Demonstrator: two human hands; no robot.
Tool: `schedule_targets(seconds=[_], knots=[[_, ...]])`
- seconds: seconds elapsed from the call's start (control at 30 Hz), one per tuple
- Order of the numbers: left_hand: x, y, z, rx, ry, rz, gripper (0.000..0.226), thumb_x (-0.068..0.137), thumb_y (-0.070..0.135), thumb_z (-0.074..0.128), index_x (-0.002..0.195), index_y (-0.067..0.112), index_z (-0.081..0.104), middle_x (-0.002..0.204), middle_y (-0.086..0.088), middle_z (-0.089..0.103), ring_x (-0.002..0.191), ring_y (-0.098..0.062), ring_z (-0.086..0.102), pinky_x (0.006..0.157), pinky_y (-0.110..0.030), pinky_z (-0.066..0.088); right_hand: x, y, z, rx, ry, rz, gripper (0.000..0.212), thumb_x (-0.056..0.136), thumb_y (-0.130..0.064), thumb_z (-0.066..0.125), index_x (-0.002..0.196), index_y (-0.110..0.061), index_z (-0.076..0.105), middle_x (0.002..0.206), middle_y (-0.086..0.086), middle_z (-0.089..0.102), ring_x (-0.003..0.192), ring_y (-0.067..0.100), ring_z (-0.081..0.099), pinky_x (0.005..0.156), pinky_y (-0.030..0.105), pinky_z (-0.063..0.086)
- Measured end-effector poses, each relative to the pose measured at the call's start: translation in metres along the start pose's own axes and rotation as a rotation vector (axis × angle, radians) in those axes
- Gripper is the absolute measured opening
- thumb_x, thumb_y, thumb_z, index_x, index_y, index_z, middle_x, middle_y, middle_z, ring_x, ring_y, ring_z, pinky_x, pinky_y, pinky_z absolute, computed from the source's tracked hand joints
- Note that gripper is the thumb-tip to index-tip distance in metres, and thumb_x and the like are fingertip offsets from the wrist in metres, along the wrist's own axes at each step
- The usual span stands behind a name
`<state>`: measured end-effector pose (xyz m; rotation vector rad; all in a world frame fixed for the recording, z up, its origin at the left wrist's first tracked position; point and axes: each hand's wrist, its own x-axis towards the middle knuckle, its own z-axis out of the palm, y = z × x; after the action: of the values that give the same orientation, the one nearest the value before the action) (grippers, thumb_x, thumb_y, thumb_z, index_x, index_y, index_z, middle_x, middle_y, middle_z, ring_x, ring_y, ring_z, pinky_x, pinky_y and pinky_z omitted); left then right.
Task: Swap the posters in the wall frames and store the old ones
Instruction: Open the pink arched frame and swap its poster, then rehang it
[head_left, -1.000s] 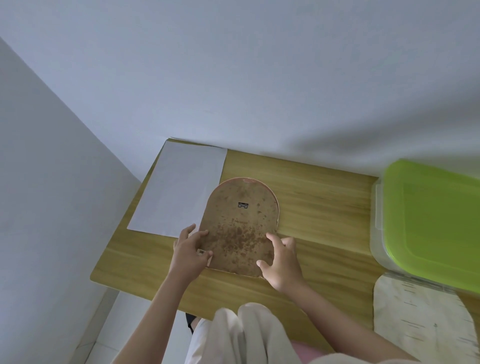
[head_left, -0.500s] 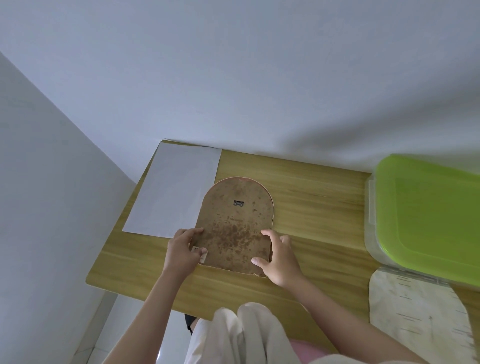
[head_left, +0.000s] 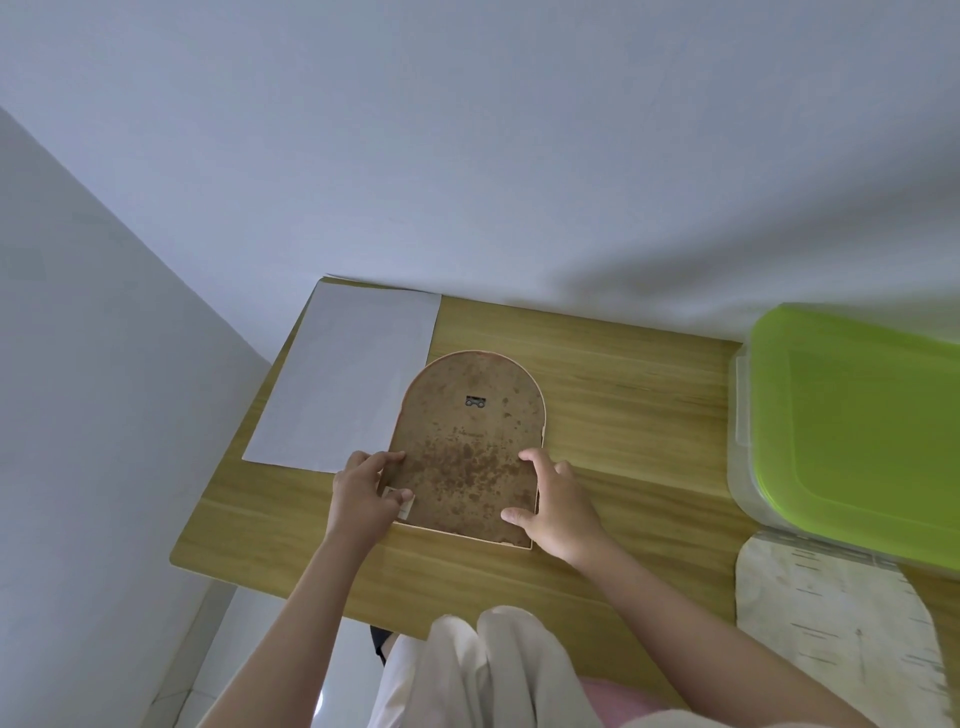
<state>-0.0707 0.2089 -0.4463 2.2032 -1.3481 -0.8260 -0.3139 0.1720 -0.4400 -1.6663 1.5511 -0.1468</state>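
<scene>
While the arched frame (head_left: 467, 447) is lying face down near the middle of the wooden table (head_left: 623, 415), both hands are working at its lower corners. Its brown, speckled backing board is facing up, with a small metal hanger (head_left: 475, 401) sitting near the rounded top. The left hand (head_left: 363, 493) is gripping the lower left corner, fingers curled over the board and thumb pressing beside a small pale tab (head_left: 401, 503) at the edge. The right hand (head_left: 558, 506) is spreading over the lower right corner, fingertips resting flat on the board with the thumb down by the bottom edge; it is pressing rather than pinching, fingers apart. A white sheet of paper (head_left: 343, 379) is lying just left of the frame, its near corner touching the left hand's side of the frame. Off to the right, a clear storage box with a green lid (head_left: 857, 431) is sitting on the table, and in front of it an arched, pale printed poster (head_left: 831, 623) is lying flat.
</scene>
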Motion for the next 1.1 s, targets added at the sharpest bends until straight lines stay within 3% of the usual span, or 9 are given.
schedule_targets(seconds=[0.23,0.37,0.43,0.5,0.67,0.8,0.87,0.97,1.1], knots=[[-0.001,0.002,0.001,0.059,-0.032,0.0,0.049,0.078,0.017,0.072,0.124,0.025,0.057,0.104,0.008,0.046,0.106,-0.023,0.045,0.085,-0.03,0.039,0.016,-0.008,-0.016,-0.121,-0.142,0.013,0.119,0.066,-0.042,0.081,0.147,-0.042,-0.006,0.114,0.006,0.052,0.094,0.02,0.058,0.08,0.033,0.05],[-0.003,0.004,-0.007,0.13,-0.099,0.02,0.058,0.078,0.023,0.073,0.131,0.026,0.051,0.107,0.009,0.043,0.103,-0.018,0.04,0.088,-0.029,0.037,0.024,-0.018,-0.022,-0.186,-0.18,0.004,0.129,0.06,-0.037,0.086,0.148,-0.033,-0.009,0.079,0.001,0.054,0.075,0.021,0.058,0.058,0.032,0.044],[-0.003,0.002,-0.009,0.156,-0.132,0.027,0.063,0.075,0.024,0.075,0.133,0.026,0.049,0.109,0.011,0.043,0.105,-0.019,0.044,0.092,-0.033,0.044,0.025,-0.021,-0.02,-0.171,-0.185,0.006,0.13,0.06,-0.032,0.087,0.149,-0.03,-0.008,0.081,0.002,0.055,0.077,0.022,0.059,0.059,0.031,0.045],[-0.004,0.002,-0.01,0.157,-0.133,0.028,0.064,0.074,0.025,0.076,0.132,0.026,0.05,0.11,0.013,0.043,0.103,-0.019,0.05,0.089,-0.036,0.049,0.026,-0.018,-0.017,-0.101,-0.175,0.015,0.13,0.059,-0.027,0.088,0.15,-0.029,-0.005,0.109,0.006,0.06,0.095,0.024,0.061,0.077,0.033,0.051],[-0.015,0.008,-0.014,-0.036,-0.07,0.019,0.052,0.071,0.008,0.077,0.119,0.02,0.06,0.114,0.008,0.052,0.1,-0.016,0.057,0.078,-0.021,0.047,0.02,-0.006,-0.018,0.127,-0.168,0.027,0.129,0.055,-0.015,0.09,0.15,-0.033,0.005,0.145,0.0,0.041,0.129,0.02,0.044,0.101,0.027,0.038],[-0.025,0.014,-0.031,-0.3,-0.106,-0.062,0.053,0.072,-0.002,0.074,0.114,0.028,0.06,0.111,0.0,0.06,0.09,-0.021,0.062,0.066,-0.026,0.055,0.011,0.007,-0.021,0.262,-0.172,0.017,0.124,0.055,-0.012,0.09,0.151,-0.027,0.012,0.147,-0.004,0.037,0.133,0.015,0.039,0.106,0.025,0.034],[-0.031,0.023,-0.042,-0.479,-0.17,-0.073,0.052,0.072,-0.006,0.073,0.108,0.03,0.062,0.106,-0.006,0.063,0.088,-0.025,0.064,0.067,-0.035,0.059,0.007,0.014,-0.021,0.311,-0.163,0.025,0.117,0.057,-0.011,0.089,0.15,-0.026,0.018,0.128,-0.008,0.052,0.118,0.015,0.051,0.098,0.024,0.042],[-0.04,0.037,-0.055,-0.593,-0.233,-0.044,0.05,0.074,-0.009,0.07,0.107,0.028,0.064,0.104,-0.012,0.064,0.085,-0.023,0.062,0.062,-0.026,0.056,0.0,0.016,-0.018,0.33,-0.103,0.051,0.104,0.061,-0.012,0.087,0.145,-0.028,0.028,0.103,-0.002,0.056,0.092,0.016,0.06,0.087,0.029,0.051],[-0.044,0.056,-0.067,-0.645,-0.324,-0.044,0.049,0.073,-0.009,0.07,0.108,0.026,0.067,0.106,-0.016,0.064,0.092,-0.032,0.065,0.061,-0.026,0.055,-0.011,0.0,-0.017,0.146,-0.005,-0.024,0.083,0.075,-0.014,0.076,0.142,-0.036,0.033,0.121,-0.001,0.038,0.117,0.02,0.042,0.099,0.023,0.036]])
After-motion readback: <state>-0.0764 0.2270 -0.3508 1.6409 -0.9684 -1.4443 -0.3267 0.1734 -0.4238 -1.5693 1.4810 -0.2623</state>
